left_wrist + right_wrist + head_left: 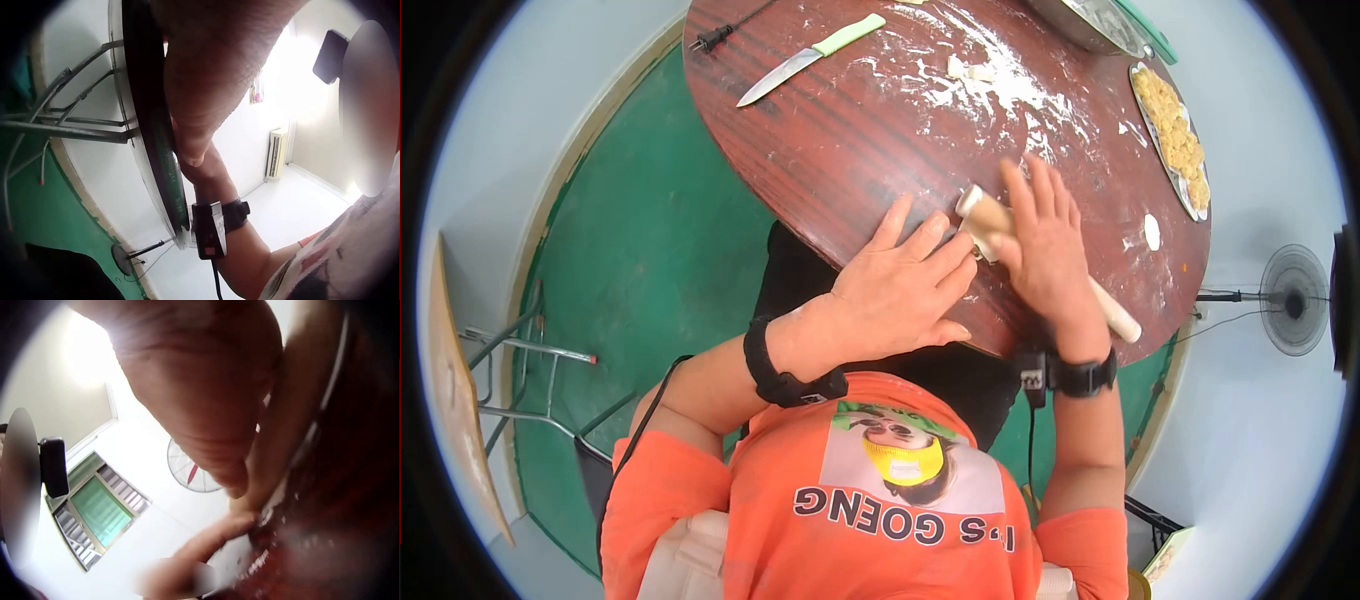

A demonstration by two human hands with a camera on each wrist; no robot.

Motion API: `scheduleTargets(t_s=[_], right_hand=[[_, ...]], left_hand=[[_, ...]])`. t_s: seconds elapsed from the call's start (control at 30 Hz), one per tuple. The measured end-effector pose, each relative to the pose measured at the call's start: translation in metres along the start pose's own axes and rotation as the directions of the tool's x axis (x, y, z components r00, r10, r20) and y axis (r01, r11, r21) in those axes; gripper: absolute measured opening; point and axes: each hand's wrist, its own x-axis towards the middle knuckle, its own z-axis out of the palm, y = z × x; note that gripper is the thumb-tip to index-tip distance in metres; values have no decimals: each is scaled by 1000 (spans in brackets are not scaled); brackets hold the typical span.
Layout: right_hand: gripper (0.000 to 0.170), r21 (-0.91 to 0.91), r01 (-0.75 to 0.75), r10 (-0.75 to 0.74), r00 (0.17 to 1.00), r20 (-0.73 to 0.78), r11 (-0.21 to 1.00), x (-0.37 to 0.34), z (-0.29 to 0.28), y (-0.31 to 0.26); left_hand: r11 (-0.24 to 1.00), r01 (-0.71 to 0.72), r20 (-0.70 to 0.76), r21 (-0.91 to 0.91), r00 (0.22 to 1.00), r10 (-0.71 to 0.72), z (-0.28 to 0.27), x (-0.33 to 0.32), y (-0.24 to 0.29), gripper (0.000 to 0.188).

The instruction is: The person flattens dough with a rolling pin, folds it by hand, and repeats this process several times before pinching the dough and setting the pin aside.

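Note:
A pale wooden rolling pin (1115,310) lies slantwise near the front edge of the round table. Over its middle lies my right hand (1045,240), fingers straight and pointing away from me, the palm covering part of the pin. My left hand (905,285) is spread flat close over the table, its fingertips right at a small flattened piece of dough (984,246) beside the pin's left end. Most of that dough is hidden by the fingers and pin. In the left wrist view my thumb (195,150) points down along the table's edge.
A knife with a green handle (850,35) and a black plug (712,38) lie at the far left. White flour and dough bits (970,70) cover the table's far middle. To the right are a tray of yellowish pieces (1175,135), a metal bowl (1095,22) and a white dough disc (1152,232).

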Motion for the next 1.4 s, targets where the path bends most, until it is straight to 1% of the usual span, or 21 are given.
scheduleTargets(t_s=[0.1,0.13,0.27,0.33,0.37,0.43,0.47,0.53,0.6,0.67,0.77,0.83,0.87,0.93,0.97,1.0,1.17,1.23,1.27,1.33,1.4], right_hand=[[66,33,-100,101,995,-12,994,18,18,26],[68,58,-161,157,985,71,985,24,16,29],[63,157,-114,119,993,-21,981,23,13,38],[48,365,-1,12,1000,-28,931,15,-4,32],[48,368,1,8,1000,-24,930,13,-6,28],[36,363,-82,97,995,-24,928,7,-6,20],[36,365,-92,109,994,-27,926,5,-4,23],[33,483,-174,262,958,-120,858,4,-2,37],[34,515,-208,302,948,-104,831,-2,-10,43],[34,554,-242,339,938,-78,797,-9,-18,38],[33,461,-223,282,957,-62,859,-26,-25,17],[33,407,-59,110,988,-104,912,-32,-21,9],[33,409,-64,113,989,-97,910,-30,-19,6],[48,114,-10,17,998,-61,993,-27,-15,0],[56,-36,26,-27,999,-33,999,-27,-13,-2],[65,-55,8,-5,999,43,998,-22,-11,7],[62,1,-54,54,998,32,999,4,8,43],[53,167,-37,46,997,-53,985,7,11,48],[53,168,-28,38,998,-55,985,5,7,50],[40,351,9,-3,1000,-19,936,-2,-8,45],[35,367,-12,23,999,-25,930,-5,-9,41]], left_hand=[[1000,-8,-29,14,1000,8,-1,4,-2,67],[1000,-8,-33,13,999,8,-2,6,-3,68],[1000,-22,-1,-17,1000,22,-2,11,-6,69],[1000,-9,10,-14,1000,10,-2,12,-8,69],[1000,2,30,-18,1000,-1,-2,11,-7,69],[1000,0,40,-21,999,0,-2,11,-5,69],[1000,-7,41,-25,999,8,-2,12,-4,68],[999,-28,60,-31,998,29,-3,15,1,68],[999,-35,73,-38,997,38,-2,15,7,68],[975,-145,36,-166,988,153,3,12,13,69],[972,-173,-20,-157,985,172,5,10,15,68],[978,-151,-9,-141,988,152,4,11,14,68],[985,-131,-1,-116,991,132,4,11,13,68],[987,-119,35,-107,992,123,6,10,14,69],[989,-113,68,-93,991,119,6,9,15,70],[989,-111,74,-96,990,118,6,8,15,70],[995,-76,42,-64,996,79,2,11,12,72],[996,-74,30,-52,997,76,2,10,11,72],[996,-73,25,-50,997,74,2,9,10,71],[997,-61,43,-48,997,63,-1,8,8,71],[997,-54,70,-52,996,57,-1,5,7,71]])
